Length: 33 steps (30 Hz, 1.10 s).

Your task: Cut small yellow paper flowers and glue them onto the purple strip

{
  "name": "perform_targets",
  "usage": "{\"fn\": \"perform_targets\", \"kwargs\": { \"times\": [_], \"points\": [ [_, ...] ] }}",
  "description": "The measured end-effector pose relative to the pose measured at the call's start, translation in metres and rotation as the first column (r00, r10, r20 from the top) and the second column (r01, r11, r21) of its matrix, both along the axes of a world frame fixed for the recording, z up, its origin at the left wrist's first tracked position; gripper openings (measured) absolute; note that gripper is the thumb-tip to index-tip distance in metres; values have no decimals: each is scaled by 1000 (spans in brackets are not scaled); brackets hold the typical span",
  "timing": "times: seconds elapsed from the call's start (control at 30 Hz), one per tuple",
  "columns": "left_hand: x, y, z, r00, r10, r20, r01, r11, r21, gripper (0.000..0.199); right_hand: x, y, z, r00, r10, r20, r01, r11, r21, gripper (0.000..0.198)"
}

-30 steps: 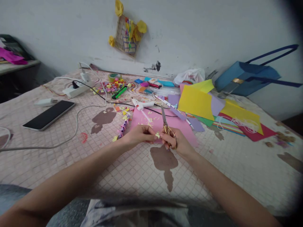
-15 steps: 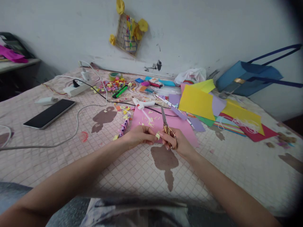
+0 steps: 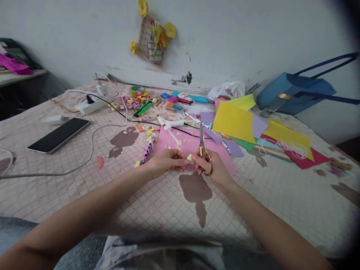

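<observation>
Between my two hands is a small pale yellow piece of paper (image 3: 190, 159). My left hand (image 3: 171, 161) pinches its left side with thumb and finger. My right hand (image 3: 209, 165) touches its right side with the fingertips and holds gold-handled scissors (image 3: 201, 140), whose blades are together and point away from me. Below and beyond the hands lies a pink sheet (image 3: 165, 144) scattered with thin yellow paper snippets. A white glue gun (image 3: 170, 123) rests at the sheet's far edge. Left of the sheet is a purple strip with small paper pieces (image 3: 146, 152).
A phone (image 3: 59, 135), a power strip (image 3: 91, 105) and loose cables lie on the left. Cut paper bits (image 3: 132, 101), a green-black cutter (image 3: 143, 108) and tape (image 3: 137, 90) sit behind. Coloured sheets (image 3: 234, 120) and a blue bag (image 3: 294, 92) are on the right.
The scissors have turned more upright and shifted slightly right in my right hand. The yellow piece has turned and moved slightly right between my fingertips.
</observation>
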<state>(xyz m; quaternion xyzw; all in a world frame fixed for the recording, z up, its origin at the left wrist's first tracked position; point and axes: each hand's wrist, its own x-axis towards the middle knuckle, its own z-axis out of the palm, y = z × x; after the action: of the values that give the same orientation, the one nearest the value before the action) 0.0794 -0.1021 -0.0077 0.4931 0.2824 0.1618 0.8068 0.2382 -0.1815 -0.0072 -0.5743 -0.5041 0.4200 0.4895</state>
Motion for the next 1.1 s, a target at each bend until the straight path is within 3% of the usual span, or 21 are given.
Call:
{"fn": "perform_targets", "kwargs": {
  "times": [0.43, 0.57, 1.1],
  "points": [
    [2, -1, -6, 1000, -19, -23, 20, 999, 28, 26, -5, -2, 0, 999, -17, 48, 16, 1000, 7, 24],
    [2, -1, -8, 1000, -6, -10, 6, 1000, 3, 26, -6, -2, -2, 1000, -16, -1, 16, 1000, 1, 23],
    [2, 0, -8, 999, -11, 35, 7, 995, 97, 27, -6, -1, -2, 997, -48, -65, 46, 998, -37, 25]
  ]
}}
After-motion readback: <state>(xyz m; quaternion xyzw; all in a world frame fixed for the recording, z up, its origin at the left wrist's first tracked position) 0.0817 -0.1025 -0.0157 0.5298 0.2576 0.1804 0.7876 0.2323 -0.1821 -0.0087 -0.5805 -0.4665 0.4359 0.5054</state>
